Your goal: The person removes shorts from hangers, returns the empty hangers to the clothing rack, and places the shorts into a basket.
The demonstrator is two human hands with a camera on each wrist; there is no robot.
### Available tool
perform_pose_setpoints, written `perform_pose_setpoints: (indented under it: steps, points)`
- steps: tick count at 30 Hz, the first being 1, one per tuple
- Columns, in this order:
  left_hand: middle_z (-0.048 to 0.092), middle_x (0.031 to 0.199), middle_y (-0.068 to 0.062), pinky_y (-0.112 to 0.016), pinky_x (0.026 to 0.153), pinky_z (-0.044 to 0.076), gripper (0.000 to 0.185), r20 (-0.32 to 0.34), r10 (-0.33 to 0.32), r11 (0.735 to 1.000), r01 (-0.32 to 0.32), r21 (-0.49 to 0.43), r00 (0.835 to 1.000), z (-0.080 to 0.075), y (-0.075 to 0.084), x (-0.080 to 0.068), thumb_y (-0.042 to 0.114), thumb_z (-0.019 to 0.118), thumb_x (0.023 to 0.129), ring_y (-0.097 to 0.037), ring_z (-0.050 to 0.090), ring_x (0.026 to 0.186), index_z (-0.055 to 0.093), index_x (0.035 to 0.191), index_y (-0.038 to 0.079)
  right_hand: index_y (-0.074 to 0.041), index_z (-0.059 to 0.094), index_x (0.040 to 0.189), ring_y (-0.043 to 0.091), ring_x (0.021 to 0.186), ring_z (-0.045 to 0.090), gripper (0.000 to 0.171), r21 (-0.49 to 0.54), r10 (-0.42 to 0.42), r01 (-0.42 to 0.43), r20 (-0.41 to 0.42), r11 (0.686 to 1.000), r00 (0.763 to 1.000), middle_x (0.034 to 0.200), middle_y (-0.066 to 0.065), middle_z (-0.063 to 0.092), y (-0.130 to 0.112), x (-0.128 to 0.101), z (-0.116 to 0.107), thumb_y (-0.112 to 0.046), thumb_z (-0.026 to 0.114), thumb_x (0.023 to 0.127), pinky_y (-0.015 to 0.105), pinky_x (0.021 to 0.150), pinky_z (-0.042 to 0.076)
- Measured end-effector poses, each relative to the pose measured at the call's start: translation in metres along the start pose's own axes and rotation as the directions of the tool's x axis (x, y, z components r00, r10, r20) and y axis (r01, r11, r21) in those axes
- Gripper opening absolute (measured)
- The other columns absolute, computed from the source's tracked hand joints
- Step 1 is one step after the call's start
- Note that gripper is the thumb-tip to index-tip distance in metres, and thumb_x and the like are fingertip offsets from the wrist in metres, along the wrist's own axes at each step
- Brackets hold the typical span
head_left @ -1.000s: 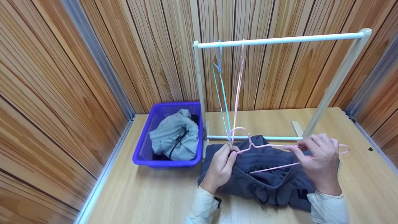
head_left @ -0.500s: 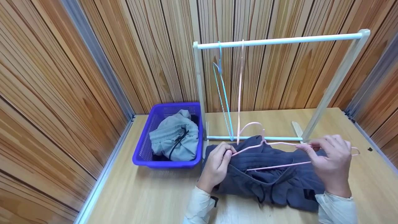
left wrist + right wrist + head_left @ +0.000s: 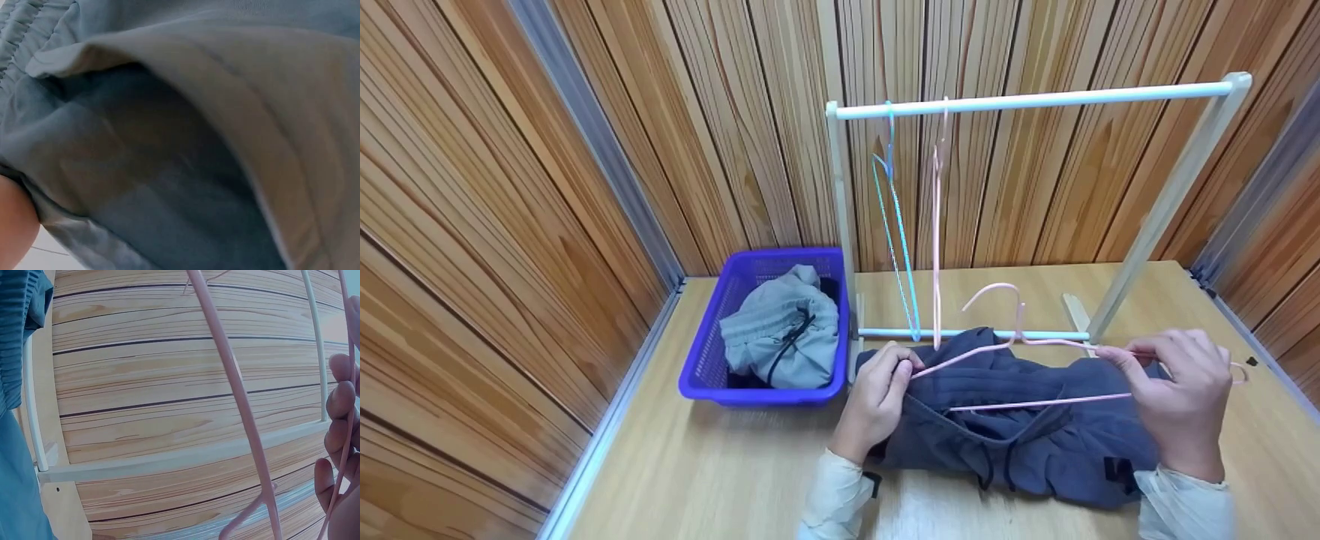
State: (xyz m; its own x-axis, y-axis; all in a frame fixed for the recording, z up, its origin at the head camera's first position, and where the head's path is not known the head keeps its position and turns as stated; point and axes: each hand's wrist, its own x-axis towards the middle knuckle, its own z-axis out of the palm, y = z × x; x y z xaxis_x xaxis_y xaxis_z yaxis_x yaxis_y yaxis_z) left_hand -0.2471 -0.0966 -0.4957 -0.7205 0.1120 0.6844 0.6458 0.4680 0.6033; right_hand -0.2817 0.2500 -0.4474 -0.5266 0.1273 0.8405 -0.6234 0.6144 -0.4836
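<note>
Your left hand has its fingers curled and pinched on the waistband edge of the dark grey shorts, right where the left tip of the pink hanger meets the cloth. Your right hand has its fingers curled round the opposite end of that hanger, holding the upper wire near its shoulder bend; the right wrist view shows the pink wire running through those fingertips.

Between your two hands the hanger lies almost flat just above the shorts, its hook pointing up and away from you. Its lower bar lies across the top of the cloth, so by my reading the hanger is only starting into the waistband and the shorts are not yet hung on it. They lie crumpled on the table under your hands.

Just beyond your fingers stands the rack, where a blue hanger and another pink hanger hang bare. Left of your left hand, a purple basket holds a light grey garment.
</note>
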Motion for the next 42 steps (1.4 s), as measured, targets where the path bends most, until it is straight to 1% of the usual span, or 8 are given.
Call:
perform_pose_setpoints:
  steps: [3, 7, 9, 14, 18, 27, 33, 42]
  points:
    - [0.070, 0.099, -0.006, -0.028, 0.088, 0.054, 0.021, -0.003, -0.004, 1.000, 0.004, 0.003, 1.000, -0.002, -0.001, 0.000, 0.011, 0.047, 0.111, -0.014, 0.066, 0.097, 0.067, 0.105, 0.008, 0.004, 0.078, 0.085, -0.016, 0.091, 0.040, 0.033, -0.011, 0.005, -0.005, -0.002, 1.000, 1.000, 0.088, -0.043, 0.050, 0.000, 0.000, -0.002, -0.022, 0.097, 0.076, 0.020, 0.086, 0.022]
    - [0.068, 0.096, -0.005, -0.025, 0.084, 0.051, 0.021, -0.011, -0.020, 1.000, 0.021, 0.019, 1.000, -0.004, -0.001, 0.000, 0.011, 0.047, 0.111, -0.012, 0.062, 0.091, 0.067, 0.105, 0.009, 0.004, 0.077, 0.082, -0.016, 0.089, 0.039, 0.038, -0.016, -0.026, 0.025, -0.019, 1.000, 0.999, 0.075, -0.016, 0.062, 0.003, 0.001, -0.003, -0.029, 0.095, 0.078, 0.019, 0.085, 0.022]
    - [0.067, 0.095, -0.005, -0.025, 0.083, 0.051, 0.021, -0.011, -0.032, 0.999, 0.032, 0.025, 0.999, -0.005, -0.001, -0.001, 0.011, 0.047, 0.111, -0.012, 0.061, 0.089, 0.068, 0.105, 0.009, 0.004, 0.077, 0.081, -0.016, 0.088, 0.040, 0.038, -0.015, -0.030, 0.029, -0.030, 0.999, 0.999, 0.074, -0.013, 0.062, 0.004, 0.001, -0.003, -0.029, 0.096, 0.077, 0.019, 0.084, 0.022]
    - [0.069, 0.097, -0.006, -0.027, 0.087, 0.053, 0.022, -0.019, -0.054, 0.998, 0.054, 0.026, 0.998, -0.007, -0.005, -0.002, 0.011, 0.048, 0.111, -0.014, 0.064, 0.094, 0.068, 0.104, 0.008, 0.004, 0.078, 0.082, -0.015, 0.087, 0.040, 0.029, -0.021, 0.001, -0.002, -0.037, 1.000, 0.999, 0.085, -0.040, 0.052, 0.007, 0.000, -0.005, -0.016, 0.097, 0.073, 0.018, 0.084, 0.023]
    - [0.071, 0.098, -0.007, -0.029, 0.089, 0.056, 0.020, -0.041, -0.041, 0.999, 0.042, 0.033, 0.998, -0.007, -0.010, -0.002, 0.010, 0.050, 0.110, -0.015, 0.068, 0.097, 0.069, 0.104, 0.007, 0.004, 0.078, 0.082, -0.015, 0.088, 0.039, 0.026, -0.031, 0.002, -0.003, -0.043, 1.000, 0.999, 0.084, -0.037, 0.052, 0.008, -0.001, -0.006, -0.009, 0.097, 0.072, 0.018, 0.085, 0.023]
    - [0.073, 0.095, -0.006, -0.029, 0.086, 0.058, 0.017, -0.092, 0.024, 0.997, -0.017, 0.075, 0.995, -0.007, -0.014, -0.001, 0.007, 0.054, 0.109, -0.017, 0.071, 0.094, 0.069, 0.101, 0.007, 0.005, 0.077, 0.082, -0.014, 0.087, 0.039, 0.030, -0.020, -0.014, 0.013, -0.059, 1.000, 0.998, 0.081, -0.031, 0.053, 0.010, -0.001, -0.009, -0.019, 0.095, 0.078, 0.018, 0.084, 0.022]
    - [0.073, 0.093, -0.007, -0.028, 0.083, 0.057, 0.017, -0.105, 0.039, 0.995, -0.028, 0.098, 0.994, -0.008, -0.016, -0.001, 0.005, 0.055, 0.108, -0.017, 0.071, 0.091, 0.069, 0.100, 0.006, 0.005, 0.078, 0.084, -0.015, 0.087, 0.039, 0.027, -0.033, 0.012, -0.014, -0.070, 0.999, 0.997, 0.086, -0.044, 0.049, 0.012, 0.001, -0.011, -0.016, 0.095, 0.078, 0.017, 0.084, 0.023]
    - [0.075, 0.091, -0.007, -0.029, 0.083, 0.059, 0.015, -0.169, 0.043, 0.990, -0.019, 0.138, 0.985, -0.009, -0.021, 0.000, 0.005, 0.058, 0.106, -0.017, 0.074, 0.089, 0.069, 0.097, 0.006, 0.007, 0.075, 0.079, -0.020, 0.087, 0.036, 0.043, -0.058, -0.020, 0.014, -0.096, 0.998, 0.995, 0.080, -0.039, 0.050, 0.017, 0.001, -0.020, -0.033, 0.090, 0.085, 0.018, 0.088, 0.022]
